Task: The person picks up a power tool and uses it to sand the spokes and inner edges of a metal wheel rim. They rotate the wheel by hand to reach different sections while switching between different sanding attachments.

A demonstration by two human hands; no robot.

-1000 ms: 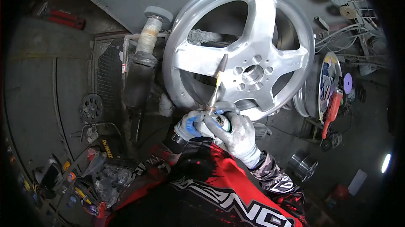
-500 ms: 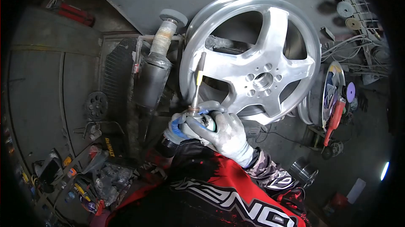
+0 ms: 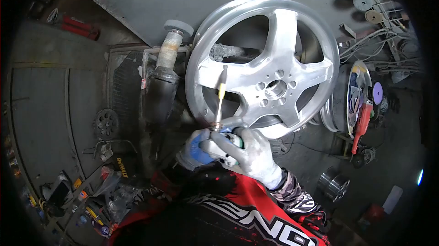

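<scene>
A power tool [image 3: 220, 150] with a long thin shaft is held between my two gloved hands. My left hand [image 3: 196, 147], in a blue and grey glove, is wrapped round its left side. My right hand [image 3: 251, 152], in a whitish glove, grips the tool from the right. The shaft [image 3: 220, 108] points up and carries a yellow band and a dark narrow tip [image 3: 224, 74]. That tip lies over the left spoke of a silver five-spoke wheel [image 3: 292, 70]; whether it touches is unclear.
Left of the wheel stands a cylindrical machine [image 3: 162, 90] with a round grey disc [image 3: 179, 27] on top. A red angle tool [image 3: 362, 127] lies at the right beside a purple disc [image 3: 377, 92]. Discs hang on a rack [image 3: 379, 5] at the upper right. Bagged clutter [image 3: 120, 200] is at lower left.
My hands and the tool have shifted slightly right and down. The shaft tip now lies further right over the spoke. The wheel and surroundings appear shifted left in view.
</scene>
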